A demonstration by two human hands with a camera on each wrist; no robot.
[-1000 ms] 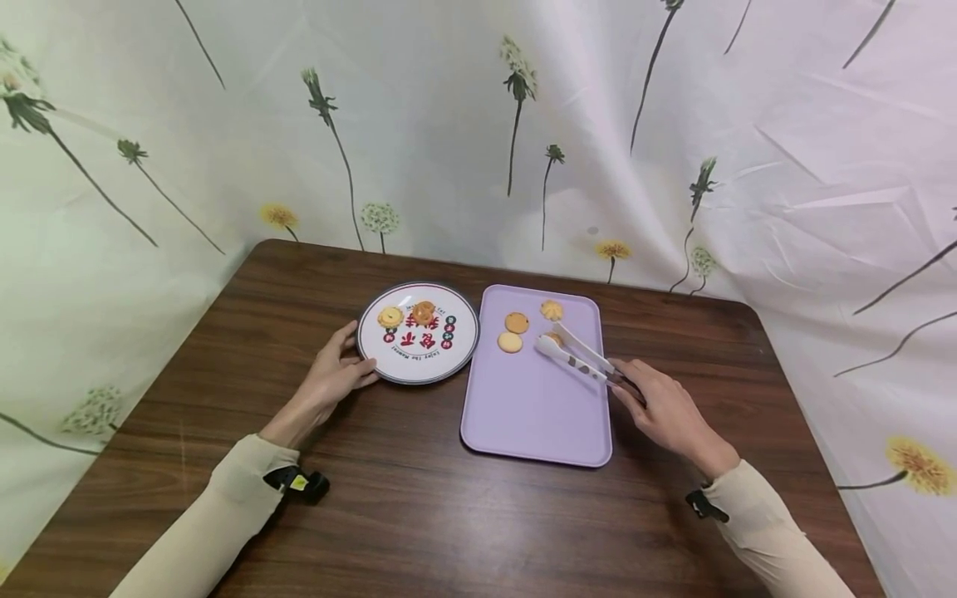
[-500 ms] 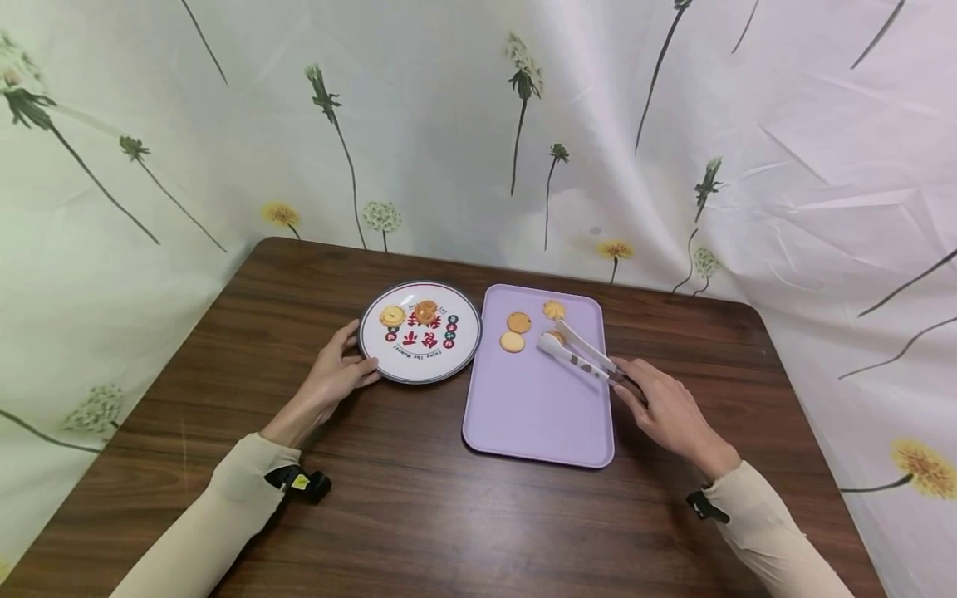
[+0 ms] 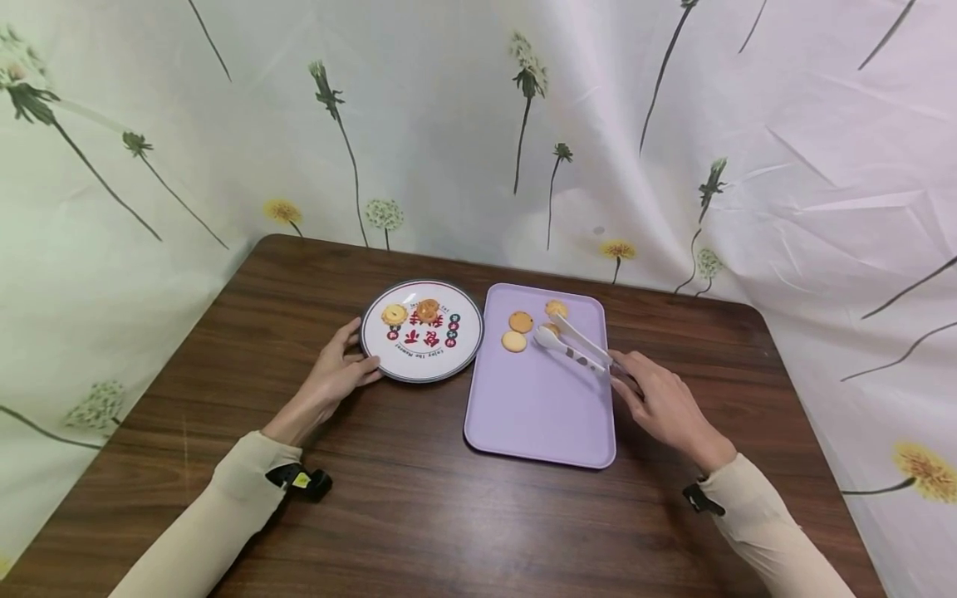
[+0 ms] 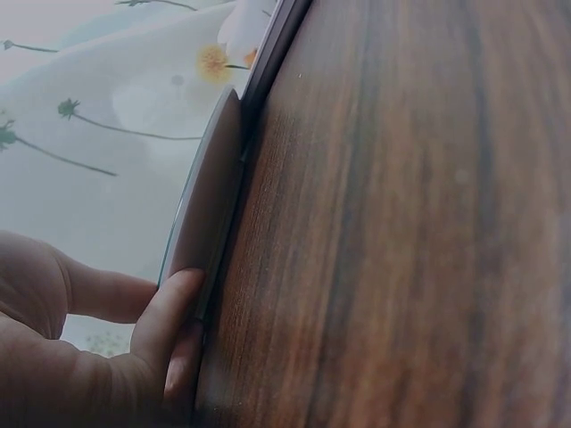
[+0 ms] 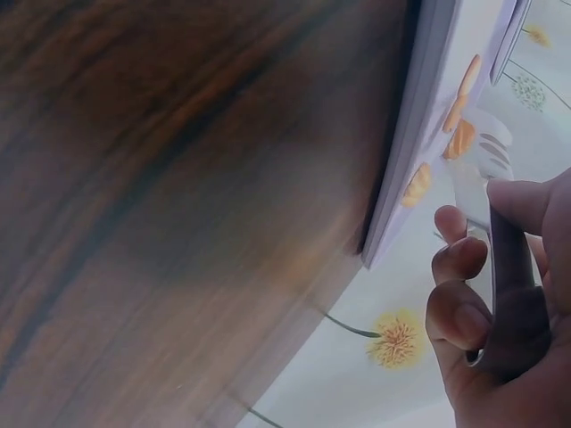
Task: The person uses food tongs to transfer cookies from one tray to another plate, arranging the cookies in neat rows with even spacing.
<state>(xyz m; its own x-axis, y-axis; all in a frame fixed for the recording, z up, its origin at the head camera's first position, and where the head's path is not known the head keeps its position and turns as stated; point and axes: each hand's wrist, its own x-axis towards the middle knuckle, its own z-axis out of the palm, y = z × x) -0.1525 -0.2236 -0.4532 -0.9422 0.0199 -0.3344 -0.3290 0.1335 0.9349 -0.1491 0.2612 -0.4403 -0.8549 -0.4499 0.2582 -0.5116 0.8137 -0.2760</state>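
Note:
My left hand (image 3: 335,371) holds the rim of a round white plate (image 3: 463,353) with red lettering, its thumb and fingers on the edge in the left wrist view. On the plate lie a pale cookie (image 3: 394,314) and a browner ring-shaped cookie (image 3: 429,311). In my right hand (image 3: 665,404) is a pair of tongs (image 3: 579,358) with white tips, held over a lilac tray (image 3: 534,415). A cookie (image 5: 460,140) sits at the tips, partly hidden in the head view. Close by on the tray are a brown round cookie (image 3: 521,322), a pale round one (image 3: 513,341) and a flower-shaped one (image 3: 557,308).
Plate and tray stand side by side on a dark wooden table (image 3: 419,515), their edges close together. A white cloth (image 3: 449,124) printed with dandelions hangs behind the table and along its sides.
The tongs' tips have shifted slightly up and left around the cookie, now nearer the flower-shaped one. My left hand and the plate stay put; the view drifts a little.

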